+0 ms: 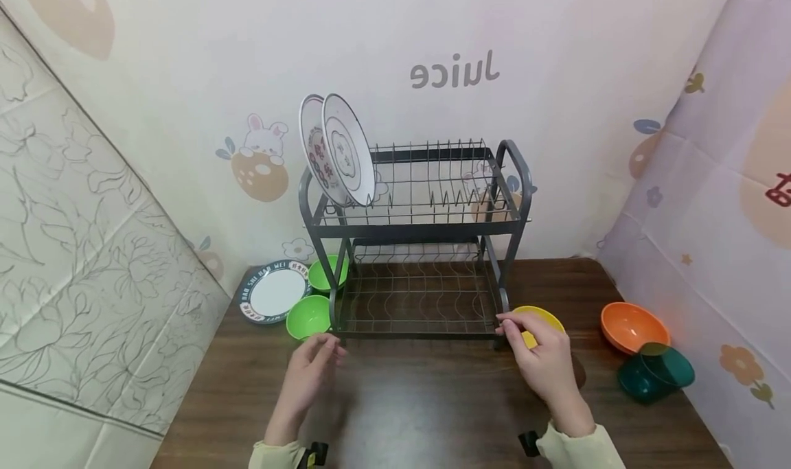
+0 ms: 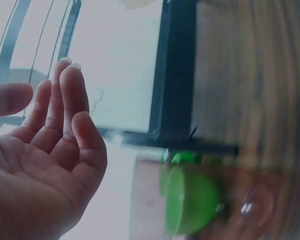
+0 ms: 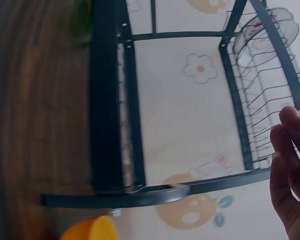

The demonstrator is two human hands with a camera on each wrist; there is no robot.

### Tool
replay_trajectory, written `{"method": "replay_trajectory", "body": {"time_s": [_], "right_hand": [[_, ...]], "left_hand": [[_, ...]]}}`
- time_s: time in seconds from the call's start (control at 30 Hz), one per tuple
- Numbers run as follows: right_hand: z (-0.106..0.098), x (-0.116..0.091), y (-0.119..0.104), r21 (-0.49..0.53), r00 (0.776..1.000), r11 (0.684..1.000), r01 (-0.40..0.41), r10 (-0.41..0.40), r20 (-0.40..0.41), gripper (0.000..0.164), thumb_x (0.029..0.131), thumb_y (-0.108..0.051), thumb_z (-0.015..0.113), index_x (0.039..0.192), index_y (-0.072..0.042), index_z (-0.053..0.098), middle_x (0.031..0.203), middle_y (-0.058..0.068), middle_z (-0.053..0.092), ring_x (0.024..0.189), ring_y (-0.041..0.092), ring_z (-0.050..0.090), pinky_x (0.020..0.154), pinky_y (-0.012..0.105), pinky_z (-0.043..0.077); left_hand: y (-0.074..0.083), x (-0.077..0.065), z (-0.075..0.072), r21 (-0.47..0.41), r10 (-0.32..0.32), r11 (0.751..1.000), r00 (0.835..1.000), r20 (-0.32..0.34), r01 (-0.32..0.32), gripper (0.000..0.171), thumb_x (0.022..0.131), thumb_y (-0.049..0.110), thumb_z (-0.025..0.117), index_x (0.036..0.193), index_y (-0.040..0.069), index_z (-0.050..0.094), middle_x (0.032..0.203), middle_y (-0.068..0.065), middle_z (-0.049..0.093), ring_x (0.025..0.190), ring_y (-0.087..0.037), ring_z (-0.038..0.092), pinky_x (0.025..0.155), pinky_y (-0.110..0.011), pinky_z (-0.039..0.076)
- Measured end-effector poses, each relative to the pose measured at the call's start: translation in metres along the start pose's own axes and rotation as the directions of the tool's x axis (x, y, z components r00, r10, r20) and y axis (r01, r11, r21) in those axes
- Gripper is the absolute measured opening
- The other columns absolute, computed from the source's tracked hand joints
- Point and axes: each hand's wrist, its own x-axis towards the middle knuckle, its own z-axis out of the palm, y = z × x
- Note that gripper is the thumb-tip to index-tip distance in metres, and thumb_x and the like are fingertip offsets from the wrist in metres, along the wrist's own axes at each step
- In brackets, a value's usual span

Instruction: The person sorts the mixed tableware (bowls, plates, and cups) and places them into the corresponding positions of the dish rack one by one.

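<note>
A two-tier dark metal dish rack (image 1: 414, 231) stands on the table in the head view. Two white patterned plates (image 1: 350, 150) lean upright at the left end of its upper tier. My left hand (image 1: 304, 376) is just in front of the rack's lower left corner, fingers loosely bent and holding nothing in the left wrist view. By the lower right corner is my right hand (image 1: 546, 362), its fingertips overlapping the rack's foot in the head view. The right wrist view shows its fingers (image 3: 285, 145) relaxed, with nothing between them.
On the left are two green bowls (image 1: 307, 318) and a blue-rimmed plate (image 1: 248, 297). A yellow bowl (image 1: 544, 316) sits partly behind the right hand. Further right, an orange bowl (image 1: 633, 326) and a dark teal cup (image 1: 649, 376) rest near the wall. Patterned cloth walls surround the table.
</note>
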Motion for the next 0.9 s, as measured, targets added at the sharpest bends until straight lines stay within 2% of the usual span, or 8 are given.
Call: {"method": "replay_trajectory", "body": {"time_s": [0.07,0.2,0.43,0.6,0.77,0.9], "right_hand": [[0.002,-0.007,0.004,-0.001,0.999,0.999,-0.036,0.036,0.006,0.015,0.089,0.003,0.070,0.098,-0.007,0.075,0.083,-0.004,0.071,0.077,0.009,0.064,0.079,0.010,0.046],[0.004,-0.017,0.010,0.000,0.994,0.994,-0.110,0.110,0.002,0.013,0.090,0.002,0.070,0.099,-0.006,0.075,0.084,-0.002,0.072,0.077,0.008,0.064,0.080,0.007,0.045],[-0.001,-0.031,0.022,-0.045,0.971,0.971,-0.235,0.232,-0.060,0.009,0.092,-0.003,0.070,0.099,-0.005,0.075,0.090,0.003,0.074,0.080,-0.001,0.061,0.079,0.005,0.044],[-0.008,-0.037,0.029,-0.071,0.955,0.955,-0.289,0.282,-0.096,0.009,0.093,-0.005,0.069,0.100,-0.005,0.075,0.097,0.006,0.073,0.083,-0.006,0.056,0.078,0.004,0.043],[-0.017,-0.039,0.036,-0.078,0.942,0.943,-0.323,0.313,-0.122,0.010,0.096,-0.007,0.066,0.101,-0.005,0.075,0.098,0.007,0.072,0.084,-0.005,0.056,0.078,0.004,0.042],[-0.021,-0.042,0.039,-0.098,0.930,0.928,-0.359,0.347,-0.122,0.013,0.097,-0.011,0.065,0.103,-0.005,0.074,0.100,0.007,0.072,0.086,-0.006,0.055,0.078,0.003,0.041]], "left_hand": [[0.004,0.000,-0.010,-0.008,0.001,1.000,0.999,-0.036,-0.001,0.026,0.103,0.021,0.056,0.110,-0.003,0.061,0.096,-0.018,0.068,0.081,-0.028,0.066,0.068,-0.028,0.052],[0.009,0.004,-0.033,0.030,0.009,1.000,0.994,-0.108,-0.006,0.026,0.105,0.024,0.053,0.110,0.000,0.061,0.099,-0.017,0.068,0.088,-0.027,0.067,0.084,-0.034,0.050],[0.005,0.012,-0.069,0.082,0.005,0.997,0.982,-0.189,0.011,0.034,0.107,0.029,0.047,0.117,-0.001,0.057,0.101,-0.014,0.069,0.087,-0.022,0.067,0.084,-0.033,0.050],[-0.006,0.019,-0.090,0.067,-0.064,0.995,0.974,-0.216,0.080,0.035,0.107,0.032,0.044,0.121,0.001,0.055,0.101,-0.005,0.070,0.091,-0.018,0.066,0.087,-0.031,0.048],[-0.020,0.028,-0.106,0.054,-0.125,0.989,0.969,-0.212,0.139,0.034,0.107,0.035,0.043,0.122,0.006,0.053,0.101,0.000,0.070,0.098,-0.022,0.066,0.093,-0.037,0.047],[-0.032,0.036,-0.115,0.059,-0.156,0.983,0.968,-0.197,0.171,0.037,0.107,0.036,0.042,0.124,0.004,0.051,0.105,0.000,0.070,0.100,-0.022,0.067,0.095,-0.040,0.047]]}}
